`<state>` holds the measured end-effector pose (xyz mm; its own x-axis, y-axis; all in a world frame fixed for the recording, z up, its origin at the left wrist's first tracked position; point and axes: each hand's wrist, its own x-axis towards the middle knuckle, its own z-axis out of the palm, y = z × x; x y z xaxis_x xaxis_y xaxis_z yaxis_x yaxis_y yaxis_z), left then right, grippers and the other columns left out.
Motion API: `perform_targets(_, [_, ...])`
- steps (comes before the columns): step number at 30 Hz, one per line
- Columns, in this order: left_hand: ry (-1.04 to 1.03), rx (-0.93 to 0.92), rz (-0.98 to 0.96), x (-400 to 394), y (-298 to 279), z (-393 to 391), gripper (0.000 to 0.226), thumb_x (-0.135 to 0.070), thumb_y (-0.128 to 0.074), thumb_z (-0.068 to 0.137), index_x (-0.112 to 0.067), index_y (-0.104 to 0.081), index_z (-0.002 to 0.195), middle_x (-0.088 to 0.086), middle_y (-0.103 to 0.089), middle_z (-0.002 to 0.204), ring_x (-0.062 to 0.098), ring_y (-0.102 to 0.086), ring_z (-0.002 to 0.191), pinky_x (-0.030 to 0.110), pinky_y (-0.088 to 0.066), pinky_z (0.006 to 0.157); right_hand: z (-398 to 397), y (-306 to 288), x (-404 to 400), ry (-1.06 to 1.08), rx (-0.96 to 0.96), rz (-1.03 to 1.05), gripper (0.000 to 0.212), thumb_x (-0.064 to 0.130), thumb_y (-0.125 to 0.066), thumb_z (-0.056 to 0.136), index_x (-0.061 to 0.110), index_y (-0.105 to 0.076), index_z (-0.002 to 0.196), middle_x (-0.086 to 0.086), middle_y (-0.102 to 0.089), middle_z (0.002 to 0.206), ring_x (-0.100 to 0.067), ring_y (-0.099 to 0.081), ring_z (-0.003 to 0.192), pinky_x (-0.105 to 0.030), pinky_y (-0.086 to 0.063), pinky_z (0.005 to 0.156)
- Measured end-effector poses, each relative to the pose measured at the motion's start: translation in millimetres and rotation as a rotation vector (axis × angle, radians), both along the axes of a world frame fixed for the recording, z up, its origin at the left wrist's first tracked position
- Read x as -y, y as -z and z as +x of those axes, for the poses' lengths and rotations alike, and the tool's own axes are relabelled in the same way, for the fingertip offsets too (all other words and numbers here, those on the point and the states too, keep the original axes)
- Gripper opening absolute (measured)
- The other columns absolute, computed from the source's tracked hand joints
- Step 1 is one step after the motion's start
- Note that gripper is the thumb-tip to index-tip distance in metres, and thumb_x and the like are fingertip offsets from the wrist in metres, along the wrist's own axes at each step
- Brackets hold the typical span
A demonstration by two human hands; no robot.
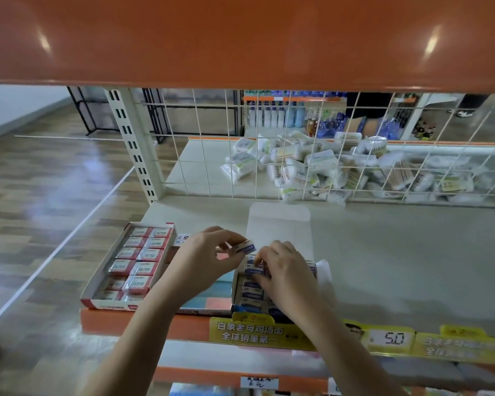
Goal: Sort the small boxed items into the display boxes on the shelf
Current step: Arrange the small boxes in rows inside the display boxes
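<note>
Both forearms are reaching in over the shelf (pixel 383 252) edge, hands nearly meeting. Left hand (pixel 209 258) is hovering raised, wrist bent, its grip closed in a pinch: thumb and fingertips are holding one small blue-and-white box (pixel 245 247) just above and left of the blue display box (pixel 250 284). Right hand (pixel 283 272) is lying palm-down over that display box, fingers curled, grip pressing on the top boxed item inside (pixel 254 267); cannot tell whether it is actually pinching it. More blue items are sitting stacked in rows under the right hand. Left of both grips, apart from them, a red display box (pixel 132 267) is sitting full of red-and-white items. The blue box's white lid flap (pixel 279 224) is standing up behind the hands.
</note>
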<state>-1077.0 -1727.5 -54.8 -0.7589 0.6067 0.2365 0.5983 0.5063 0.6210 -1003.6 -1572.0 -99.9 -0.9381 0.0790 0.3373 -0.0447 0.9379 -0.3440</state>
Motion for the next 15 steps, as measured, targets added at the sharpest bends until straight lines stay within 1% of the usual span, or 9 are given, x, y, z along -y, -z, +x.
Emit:
perform_targets(3, [0.025,-0.057,-0.070,-7.5,-1.7,5.7,0.023,-0.031,-0.067,0.082,-0.031,-0.067,0.105,-0.020,-0.062,0.092,-0.003,-0.055,0.087,0.012,-0.046,0.077,7.9,-6.0,-15.3,-0.007,0.020,-0.046,0.024,0.032,-0.064,0.084,0.019,-0.061,0.104,0.006,-0.056,0.103,-0.011,-0.048,0.100,-0.023,-0.042,0.087])
perform_targets(5, [0.058,-0.084,-0.105,-16.5,-2.0,11.1,0.022,-0.032,-0.065,0.083,-0.032,-0.066,0.105,-0.026,-0.056,0.088,-0.003,-0.051,0.088,0.011,-0.042,0.078,16.8,-11.2,-32.3,0.045,0.024,-0.047,0.027,0.034,-0.063,0.085,0.020,-0.061,0.107,0.009,-0.056,0.106,-0.008,-0.048,0.104,-0.019,-0.039,0.092])
perform_targets(7, [0.104,-0.112,-0.157,-28.4,-0.3,17.9,0.020,-0.035,-0.063,0.085,-0.032,-0.065,0.105,-0.027,-0.051,0.084,-0.001,-0.048,0.089,0.012,-0.040,0.078,25.9,-15.2,-49.7,0.132,0.022,-0.041,0.025,0.031,-0.063,0.086,0.020,-0.061,0.108,0.008,-0.057,0.106,-0.010,-0.048,0.106,-0.018,-0.036,0.090])
perform_targets(8, [0.125,-0.130,-0.193,-34.8,1.6,21.3,0.020,-0.037,-0.061,0.086,-0.032,-0.064,0.105,-0.025,-0.052,0.085,0.000,-0.047,0.090,0.015,-0.041,0.080,30.1,-17.1,-57.2,0.179,0.025,-0.047,0.024,0.030,-0.063,0.086,0.019,-0.061,0.108,0.006,-0.056,0.106,-0.012,-0.048,0.107,-0.019,-0.035,0.088])
perform_targets(9, [0.143,-0.151,-0.228,-40.9,3.9,24.2,0.021,-0.038,-0.059,0.087,-0.033,-0.062,0.107,-0.023,-0.056,0.090,0.001,-0.047,0.093,0.019,-0.041,0.084,34.0,-18.4,-62.8,0.219,0.037,-0.053,0.024,0.030,-0.063,0.087,0.019,-0.060,0.108,0.005,-0.055,0.106,-0.013,-0.047,0.107,-0.020,-0.035,0.087])
perform_targets(11, [0.158,-0.197,-0.290,-51.4,10.0,27.8,0.025,-0.039,-0.055,0.089,-0.033,-0.058,0.113,-0.017,-0.062,0.105,0.004,-0.048,0.101,0.020,-0.036,0.090,40.1,-18.7,-70.3,0.277,0.078,-0.057,0.027,0.032,-0.061,0.088,0.019,-0.058,0.112,0.004,-0.054,0.108,-0.014,-0.046,0.108,-0.021,-0.037,0.087])
perform_targets(13, [0.158,-0.244,-0.331,-57.5,15.9,29.3,0.028,-0.038,-0.052,0.091,-0.032,-0.055,0.118,-0.015,-0.059,0.117,0.006,-0.047,0.108,0.021,-0.031,0.091,44.9,-16.6,-73.5,0.320,0.126,-0.079,0.030,0.034,-0.059,0.089,0.019,-0.055,0.115,0.005,-0.053,0.110,-0.012,-0.046,0.108,-0.021,-0.037,0.086])
perform_targets(15, [0.158,-0.275,-0.356,-58.7,19.9,29.3,0.029,-0.037,-0.050,0.092,-0.031,-0.055,0.120,-0.014,-0.055,0.123,0.008,-0.046,0.112,0.022,-0.030,0.094,48.3,-14.6,-74.0,0.349,0.160,-0.134,0.029,0.033,-0.058,0.089,0.020,-0.055,0.115,0.006,-0.055,0.105,-0.011,-0.049,0.101,-0.021,-0.040,0.083])
